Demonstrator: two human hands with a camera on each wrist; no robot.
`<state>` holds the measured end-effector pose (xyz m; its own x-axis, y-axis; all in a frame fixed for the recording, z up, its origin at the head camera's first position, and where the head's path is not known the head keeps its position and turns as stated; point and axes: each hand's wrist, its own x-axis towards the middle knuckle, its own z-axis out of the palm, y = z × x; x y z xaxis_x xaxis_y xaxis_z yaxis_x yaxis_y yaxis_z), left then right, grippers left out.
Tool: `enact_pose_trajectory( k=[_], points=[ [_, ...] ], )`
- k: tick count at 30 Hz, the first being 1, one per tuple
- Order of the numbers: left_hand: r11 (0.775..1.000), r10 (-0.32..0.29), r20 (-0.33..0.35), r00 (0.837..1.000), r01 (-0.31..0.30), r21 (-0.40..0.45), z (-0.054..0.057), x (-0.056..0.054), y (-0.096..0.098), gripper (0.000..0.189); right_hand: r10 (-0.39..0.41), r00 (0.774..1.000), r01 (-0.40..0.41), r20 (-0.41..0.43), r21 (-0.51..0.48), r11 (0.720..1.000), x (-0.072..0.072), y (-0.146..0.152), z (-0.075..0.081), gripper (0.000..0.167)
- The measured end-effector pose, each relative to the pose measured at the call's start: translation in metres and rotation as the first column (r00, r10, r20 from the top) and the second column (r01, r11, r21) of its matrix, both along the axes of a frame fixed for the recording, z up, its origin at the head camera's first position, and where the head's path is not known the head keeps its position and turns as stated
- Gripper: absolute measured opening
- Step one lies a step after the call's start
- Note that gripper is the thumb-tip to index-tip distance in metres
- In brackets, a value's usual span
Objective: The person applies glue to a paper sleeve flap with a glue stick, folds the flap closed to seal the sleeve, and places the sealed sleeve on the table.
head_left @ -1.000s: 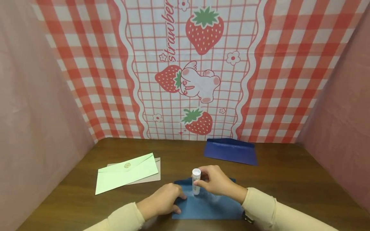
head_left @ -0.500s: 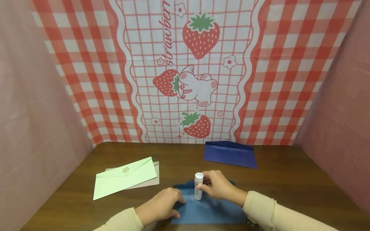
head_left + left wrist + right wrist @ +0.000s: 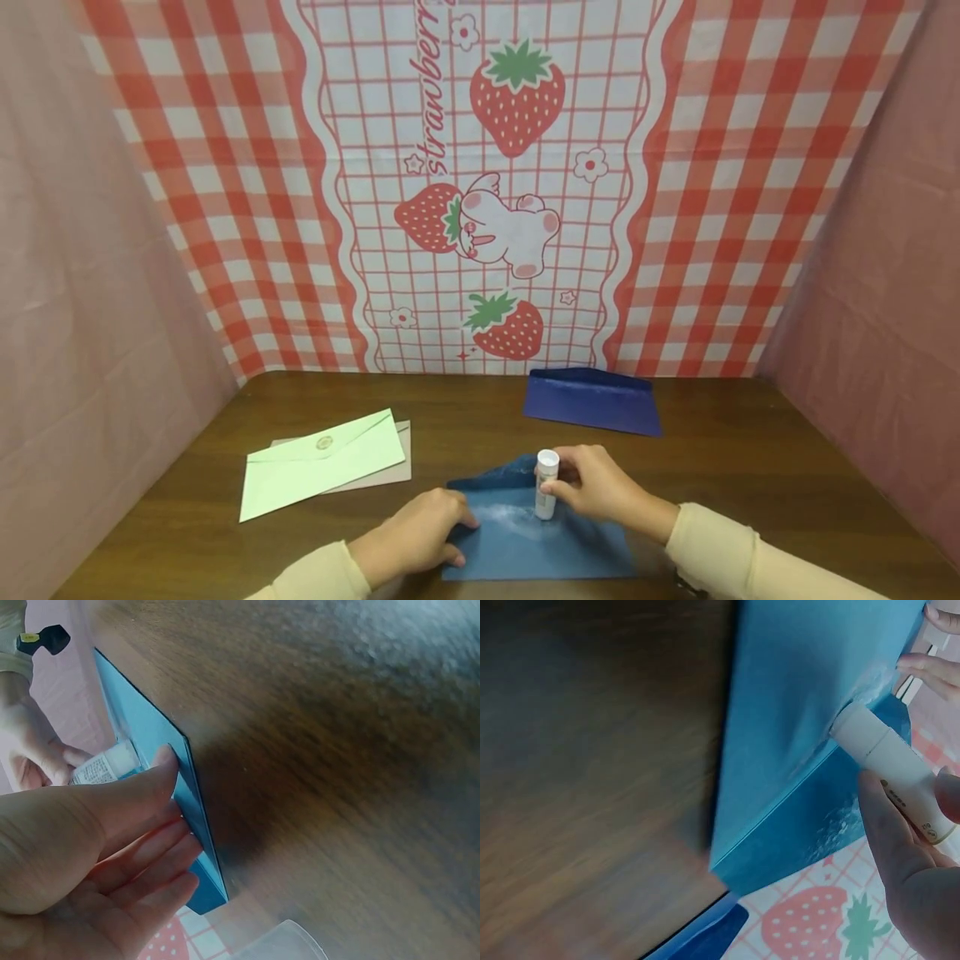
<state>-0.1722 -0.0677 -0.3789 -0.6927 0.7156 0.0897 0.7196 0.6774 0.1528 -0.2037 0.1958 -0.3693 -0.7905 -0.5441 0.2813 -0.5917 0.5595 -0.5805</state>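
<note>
A blue envelope point(image 3: 517, 557) lies flat near the table's front, its flap point(image 3: 501, 475) turned up along the far side. Between thumb and fingers my right hand point(image 3: 606, 487) holds a white glue stick point(image 3: 547, 492) upright, tip down against the envelope. Whitish glue smears show on the paper, and the right wrist view also shows glue on the flap. My left hand point(image 3: 416, 533) rests at the envelope's left end, thumb and fingertips touching it. In the left wrist view the left thumb point(image 3: 161, 769) lies on the paper by the edge, fingers fairly straight.
A pale green envelope point(image 3: 322, 471) with a round seal overlaps a grey-beige envelope point(image 3: 401, 467) on the left. Farther back on the right is a dark blue envelope point(image 3: 592, 406), flap raised. A strawberry-patterned cloth point(image 3: 495, 183) hangs behind the brown table point(image 3: 750, 467).
The glue stick has travelled right across the envelope with my right hand, uncovering a whitish smear. My left hand has stayed at the left end. The head view has shifted slightly.
</note>
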Motion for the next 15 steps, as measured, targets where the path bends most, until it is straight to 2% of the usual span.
enact_pose_trajectory(
  k=[4, 9, 12, 15],
  points=[
    [1.000, -0.001, 0.014, 1.000, 0.001, 0.007, -0.001, 0.000, 0.000, 0.037, -0.029, 0.999, 0.029, -0.013, 0.015, 0.999, 0.003, 0.011, 0.000, 0.020],
    [0.999, -0.033, 0.007, 0.999, 0.033, 0.021, -0.002, -0.001, -0.002, 0.038, -0.063, 0.996, 0.065, -0.056, 0.044, 0.997, 0.006, 0.022, 0.001, 0.018],
    [0.999, -0.040, 0.009, 0.999, 0.040, 0.030, -0.002, -0.002, -0.004, 0.040, -0.058, 0.996, 0.062, -0.075, 0.054, 0.997, 0.006, 0.027, 0.003, 0.017],
    [0.999, -0.040, 0.006, 0.999, 0.040, 0.033, -0.003, -0.004, -0.004, 0.041, -0.019, 0.995, 0.027, -0.098, 0.076, 0.997, 0.004, 0.028, 0.008, 0.014]
  ],
)
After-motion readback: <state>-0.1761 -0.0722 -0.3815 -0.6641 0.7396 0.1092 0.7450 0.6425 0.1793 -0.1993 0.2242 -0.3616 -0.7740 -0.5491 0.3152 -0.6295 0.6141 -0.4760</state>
